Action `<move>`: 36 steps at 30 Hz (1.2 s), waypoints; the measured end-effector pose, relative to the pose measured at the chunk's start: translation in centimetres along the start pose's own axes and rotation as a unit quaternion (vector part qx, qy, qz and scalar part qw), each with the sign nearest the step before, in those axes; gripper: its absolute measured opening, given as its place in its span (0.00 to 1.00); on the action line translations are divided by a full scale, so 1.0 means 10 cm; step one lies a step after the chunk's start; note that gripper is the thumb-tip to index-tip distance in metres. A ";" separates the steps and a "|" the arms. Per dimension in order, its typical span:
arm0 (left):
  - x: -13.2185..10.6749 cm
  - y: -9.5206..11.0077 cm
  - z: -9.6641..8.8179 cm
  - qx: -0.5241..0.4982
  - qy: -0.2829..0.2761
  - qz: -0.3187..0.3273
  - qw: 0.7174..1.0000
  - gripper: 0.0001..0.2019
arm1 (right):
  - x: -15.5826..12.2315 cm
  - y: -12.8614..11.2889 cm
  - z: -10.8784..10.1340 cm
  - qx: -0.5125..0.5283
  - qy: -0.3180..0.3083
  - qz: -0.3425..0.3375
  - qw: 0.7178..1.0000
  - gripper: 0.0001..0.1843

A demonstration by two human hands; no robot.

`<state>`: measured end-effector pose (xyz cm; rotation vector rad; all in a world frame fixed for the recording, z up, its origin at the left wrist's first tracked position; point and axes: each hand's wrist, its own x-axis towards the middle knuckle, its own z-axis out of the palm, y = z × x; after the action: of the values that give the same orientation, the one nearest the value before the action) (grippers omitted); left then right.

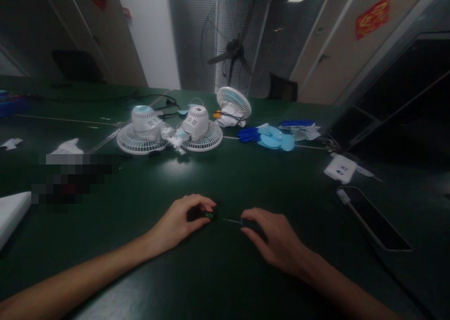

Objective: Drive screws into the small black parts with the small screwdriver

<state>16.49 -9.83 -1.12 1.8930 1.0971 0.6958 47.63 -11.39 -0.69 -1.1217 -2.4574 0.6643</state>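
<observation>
Both my hands rest on the dark green table [225,179] near its front. My left hand [183,219] is curled round a small dark part with a green spot [209,214], pinched at the fingertips. My right hand [272,235] is closed on a thin screwdriver [232,220] whose metal tip points left toward that part, a short gap away. Its handle is hidden under the fingers.
Three small white fans [140,130] [200,128] [232,105] lie at the table's middle back, with blue blades [276,139] and blue gloves [248,133] to their right. A white adapter [340,168] and a dark phone [374,221] lie right. A white box edge [12,212] sits left. A big floor fan [234,48] stands behind.
</observation>
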 end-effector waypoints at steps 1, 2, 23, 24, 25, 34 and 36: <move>0.00 0.02 0.06 0.002 -0.006 0.005 1.000 0.17 | 0.00 -0.04 0.01 0.002 -0.006 -0.002 1.000 0.11; 0.00 0.04 0.10 0.009 -0.013 0.008 1.000 0.17 | -0.01 -0.07 0.02 0.002 -0.012 -0.006 1.000 0.11; 0.00 0.08 0.16 0.047 -0.048 0.041 0.997 0.22 | 0.00 -0.10 0.10 -0.014 -0.036 -0.011 0.999 0.10; 0.00 0.08 0.16 0.047 -0.051 0.039 0.997 0.22 | 0.00 -0.12 0.10 0.009 -0.032 0.000 0.999 0.10; 0.01 0.09 0.15 0.048 -0.054 0.036 0.997 0.22 | 0.01 -0.15 0.10 0.032 -0.026 0.013 0.999 0.10; -0.01 0.08 0.14 0.075 -0.074 0.028 0.994 0.21 | 0.00 -0.21 0.15 0.061 0.000 0.038 0.997 0.08; -0.04 0.09 0.11 0.079 -0.076 0.045 0.993 0.23 | -0.01 -0.20 0.14 0.064 0.004 0.039 0.997 0.08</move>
<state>17.56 -10.89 -0.97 2.1032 0.9995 0.5166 45.79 -12.97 -0.75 -1.1716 -2.3374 0.8267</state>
